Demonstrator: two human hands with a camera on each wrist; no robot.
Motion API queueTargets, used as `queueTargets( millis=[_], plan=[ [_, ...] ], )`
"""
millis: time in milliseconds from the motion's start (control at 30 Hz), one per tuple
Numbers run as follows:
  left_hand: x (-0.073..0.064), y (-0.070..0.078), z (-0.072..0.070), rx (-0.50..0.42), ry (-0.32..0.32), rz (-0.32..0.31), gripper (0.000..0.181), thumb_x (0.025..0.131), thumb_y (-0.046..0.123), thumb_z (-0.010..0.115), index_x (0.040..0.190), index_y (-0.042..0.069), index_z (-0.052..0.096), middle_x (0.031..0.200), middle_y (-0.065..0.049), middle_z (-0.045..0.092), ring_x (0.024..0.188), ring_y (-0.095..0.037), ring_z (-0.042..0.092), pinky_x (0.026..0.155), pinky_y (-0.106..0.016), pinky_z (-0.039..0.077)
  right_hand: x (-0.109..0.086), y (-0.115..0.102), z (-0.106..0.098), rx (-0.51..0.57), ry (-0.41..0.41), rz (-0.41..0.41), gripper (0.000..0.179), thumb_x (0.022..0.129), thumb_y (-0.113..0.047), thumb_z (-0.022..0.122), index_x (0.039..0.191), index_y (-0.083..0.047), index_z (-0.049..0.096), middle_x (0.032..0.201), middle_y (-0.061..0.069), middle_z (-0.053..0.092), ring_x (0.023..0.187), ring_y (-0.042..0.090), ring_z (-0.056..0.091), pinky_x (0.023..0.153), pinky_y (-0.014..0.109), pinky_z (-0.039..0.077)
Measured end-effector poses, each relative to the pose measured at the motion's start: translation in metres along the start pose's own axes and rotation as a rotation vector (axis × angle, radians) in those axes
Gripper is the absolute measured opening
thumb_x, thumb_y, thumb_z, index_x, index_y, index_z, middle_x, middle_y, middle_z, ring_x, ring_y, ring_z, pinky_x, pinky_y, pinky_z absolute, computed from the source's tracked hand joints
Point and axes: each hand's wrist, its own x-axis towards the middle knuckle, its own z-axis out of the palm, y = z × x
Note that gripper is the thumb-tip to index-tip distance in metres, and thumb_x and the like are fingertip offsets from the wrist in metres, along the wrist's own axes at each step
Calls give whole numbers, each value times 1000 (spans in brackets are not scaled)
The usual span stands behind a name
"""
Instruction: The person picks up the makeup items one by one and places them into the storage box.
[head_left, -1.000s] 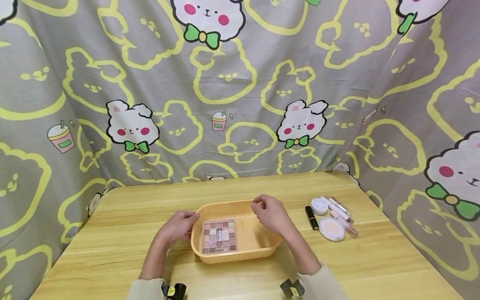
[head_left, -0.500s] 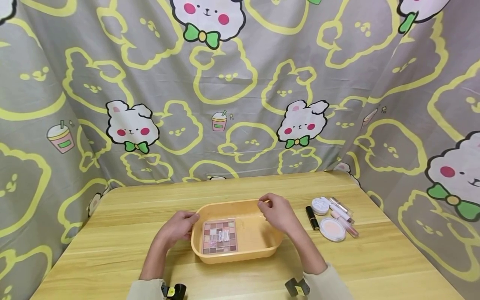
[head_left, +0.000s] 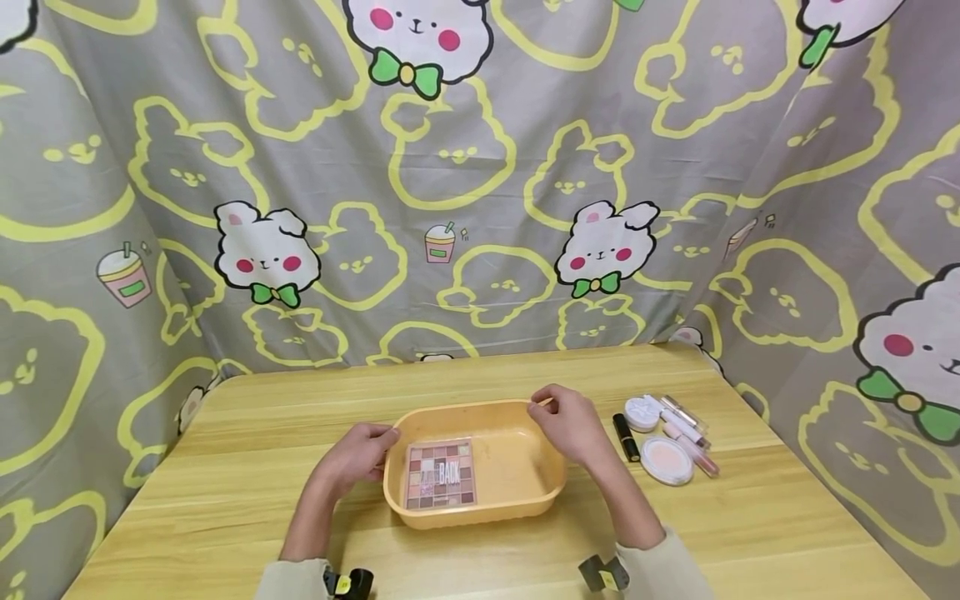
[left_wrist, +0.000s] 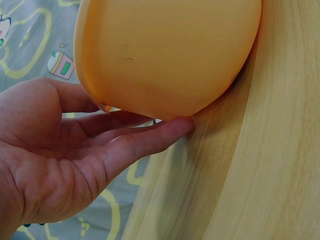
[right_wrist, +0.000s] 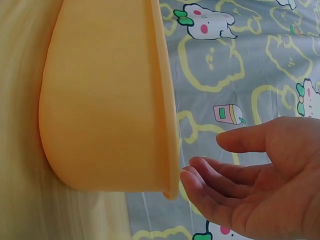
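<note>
A yellow-orange plastic basin (head_left: 517, 502) sits on the table in the head view. An eyeshadow palette (head_left: 441, 475) with the word BACK on its cover lies flat in its left half. My left hand (head_left: 358, 454) grips the basin's left end, thumb at the rim and fingers along the outer wall, as the left wrist view shows. My right hand (head_left: 570, 425) hovers by the far right corner. In the right wrist view its loosely bent fingers (right_wrist: 220, 195) point at the basin's rim (right_wrist: 170, 125), with nothing between them and the thumb.
Right of the basin lie a black lipstick tube (head_left: 626, 437), a white round case (head_left: 642, 412), a round powder compact (head_left: 667, 461) and several slim cosmetic tubes (head_left: 690, 442). A grey patterned curtain (head_left: 480, 208) hangs behind the wooden table (head_left: 247, 467).
My right hand has moved rightward from over the basin's inside to its far right corner. My left hand, the basin and the palette stay in place.
</note>
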Motion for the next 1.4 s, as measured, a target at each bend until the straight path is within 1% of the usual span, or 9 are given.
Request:
queueTargets(
  millis=[167, 433, 600, 667, 867, 1200, 1400],
  plan=[
    [0, 0, 0, -10, -7, 8, 44, 108, 21, 44, 141, -8, 53, 99, -17, 68, 80, -20, 65, 65, -32, 55, 1, 0, 1, -6, 4, 9, 26, 98, -20, 64, 115, -2, 72, 95, 10, 72, 83, 20, 66, 72, 36, 54],
    [1, 1, 0, -9, 0, 2, 45, 108, 21, 45, 142, -8, 52, 101, -16, 69, 80, -19, 65, 64, -31, 54, 3, 3, 1, -28, 24, 10, 24, 98, -20, 63, 112, -3, 72, 94, 9, 73, 82, 20, 66, 72, 36, 55],
    [2, 1, 0, -11, -11, -3, 45, 108, 21, 45, 142, -8, 52, 93, -15, 66, 74, -18, 60, 62, -30, 51, 3, 5, 1, -35, 25, 15, 25, 98, -21, 63, 113, -2, 71, 93, 9, 73, 80, 20, 66, 71, 35, 54],
    [2, 1, 0, -12, -13, -4, 45, 108, 21, 44, 142, -7, 52, 93, -15, 66, 73, -18, 60, 61, -29, 50, 4, 6, 1, -40, 22, 17, 26, 98, -21, 63, 115, -2, 71, 93, 9, 72, 80, 19, 66, 71, 35, 54],
    [2, 0, 0, -9, -3, -5, 45, 108, 21, 45, 142, -8, 52, 101, -15, 70, 80, -19, 65, 64, -30, 54, 3, 8, -2, -56, 20, 19, 27, 99, -21, 62, 116, -1, 70, 94, 10, 73, 82, 20, 67, 72, 36, 55],
    [2, 0, -1, -14, -14, 4, 44, 108, 21, 44, 141, -8, 53, 97, -16, 69, 77, -19, 65, 62, -30, 54, 1, 13, -9, -81, 16, 28, 29, 99, -22, 61, 116, -1, 70, 94, 10, 73, 82, 20, 67, 72, 37, 55],
    [1, -1, -2, -6, -8, 5, 44, 108, 21, 44, 140, -8, 54, 101, -16, 71, 83, -21, 68, 65, -32, 57, -2, 17, -15, -106, -1, 37, 30, 100, -22, 58, 117, 0, 69, 97, 11, 74, 84, 22, 68, 72, 39, 55]
  ],
)
